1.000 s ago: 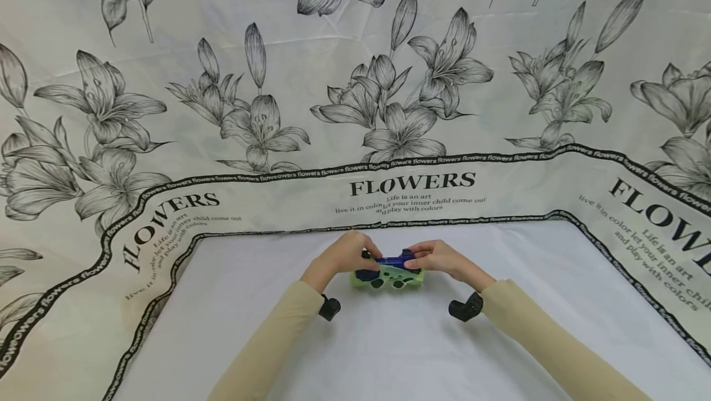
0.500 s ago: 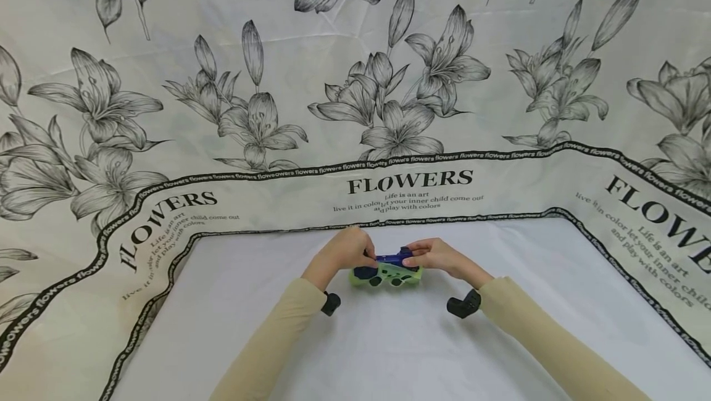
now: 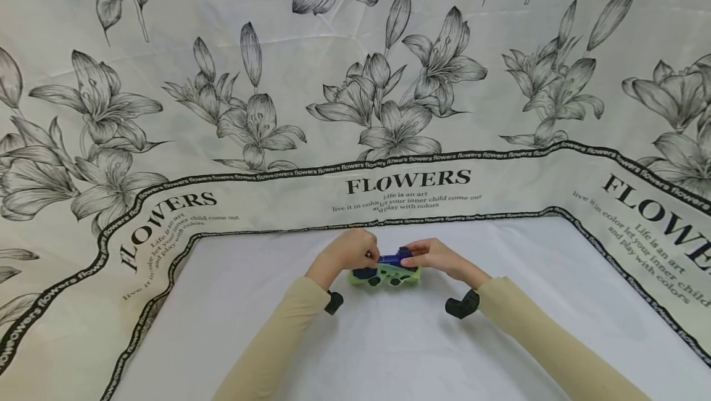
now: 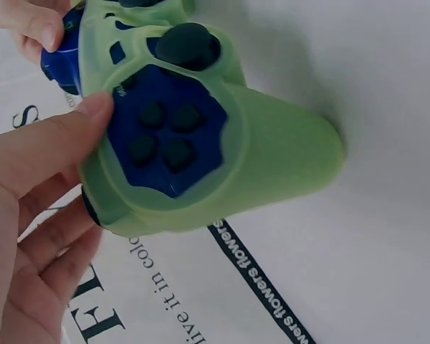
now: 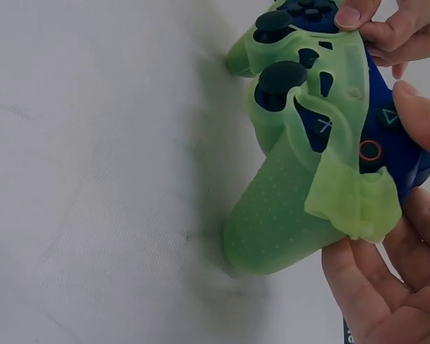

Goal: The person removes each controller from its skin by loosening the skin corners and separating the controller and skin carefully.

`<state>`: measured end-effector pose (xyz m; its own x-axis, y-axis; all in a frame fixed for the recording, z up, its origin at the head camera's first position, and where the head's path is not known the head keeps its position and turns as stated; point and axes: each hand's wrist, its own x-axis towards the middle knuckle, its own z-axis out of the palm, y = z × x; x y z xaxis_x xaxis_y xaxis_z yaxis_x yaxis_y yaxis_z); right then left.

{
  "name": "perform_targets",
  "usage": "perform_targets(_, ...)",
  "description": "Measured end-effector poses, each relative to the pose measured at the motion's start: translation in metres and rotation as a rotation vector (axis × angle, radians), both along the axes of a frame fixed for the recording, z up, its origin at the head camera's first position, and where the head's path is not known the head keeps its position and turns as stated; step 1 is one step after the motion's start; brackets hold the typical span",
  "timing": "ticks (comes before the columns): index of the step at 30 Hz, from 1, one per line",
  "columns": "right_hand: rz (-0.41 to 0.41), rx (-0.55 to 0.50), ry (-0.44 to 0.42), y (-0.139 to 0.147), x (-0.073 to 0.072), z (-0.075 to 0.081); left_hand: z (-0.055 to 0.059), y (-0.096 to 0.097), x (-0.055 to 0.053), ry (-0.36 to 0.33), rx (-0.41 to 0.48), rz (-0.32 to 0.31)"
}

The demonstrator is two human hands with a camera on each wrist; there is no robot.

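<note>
Both hands hold a blue game controller (image 3: 392, 260) with a light green silicone cover (image 3: 391, 275). In the left wrist view the cover surrounds the direction buttons (image 4: 154, 115) and left stick (image 4: 188, 46). My left hand (image 3: 355, 250) grips that end, thumb on the upper edge and fingers underneath. My right hand (image 3: 436, 255) holds the other end, thumb by the triangle button (image 5: 389, 117), fingers behind. There the cover's edge is folded over in a bunched flap (image 5: 355, 204), and the circle button (image 5: 370, 150) lies bare. Cover fabric crosses beside the X button (image 5: 322, 127).
A white cloth (image 3: 389, 351) covers the table under the hands. Behind it rises a flower-printed curtain (image 3: 266, 123) with a black lettered band. A black wrist camera (image 3: 462, 304) sits on the right wrist, another (image 3: 334, 303) on the left.
My left hand's fingers have curled in more at the controller's left end, and the hand has shifted slightly right. My right hand keeps nearly the same hold.
</note>
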<state>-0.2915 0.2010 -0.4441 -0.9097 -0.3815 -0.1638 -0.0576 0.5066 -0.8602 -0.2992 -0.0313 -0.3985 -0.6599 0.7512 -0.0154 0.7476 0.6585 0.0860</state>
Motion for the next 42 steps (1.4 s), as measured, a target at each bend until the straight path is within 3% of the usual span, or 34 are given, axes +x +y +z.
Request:
perform_targets(6, 0.011, -0.003, 0.035, 0.000, -0.001, -0.005, 0.003, 0.004, 0.000, -0.031, -0.051, -0.009)
perform_targets(11, -0.008, -0.026, 0.066, -0.002, 0.002, -0.008, 0.005, 0.008, 0.001, -0.076, -0.113, 0.041)
perform_targets(14, -0.031, -0.019, 0.084, -0.004, 0.004, -0.009, 0.006, 0.009, 0.001, -0.062, -0.174, 0.054)
perform_targets(19, -0.081, 0.019, 0.099, -0.009, 0.007, -0.007, 0.008, 0.008, 0.002, -0.024, -0.238, 0.023)
perform_targets(23, -0.125, 0.051, 0.090, -0.011, 0.007, -0.005, 0.008, 0.004, 0.001, -0.007, -0.221, -0.014)
perform_targets(27, -0.147, 0.076, 0.095, -0.014, 0.008, -0.004, 0.006, -0.003, 0.000, -0.022, -0.145, -0.065)
perform_targets(31, -0.151, 0.095, 0.112, -0.014, 0.011, -0.003, 0.003, -0.005, 0.002, -0.049, -0.082, -0.073)
perform_targets(34, -0.149, 0.106, 0.123, -0.013, 0.013, -0.003, 0.002, -0.005, 0.005, -0.058, -0.081, -0.060)
perform_targets(38, -0.122, 0.112, 0.124, -0.010, 0.016, -0.002, 0.003, 0.002, 0.009, -0.034, -0.169, -0.027)
perform_targets(42, -0.094, 0.116, 0.118, -0.007, 0.018, 0.000, 0.005, 0.014, 0.014, 0.069, -0.310, 0.000)
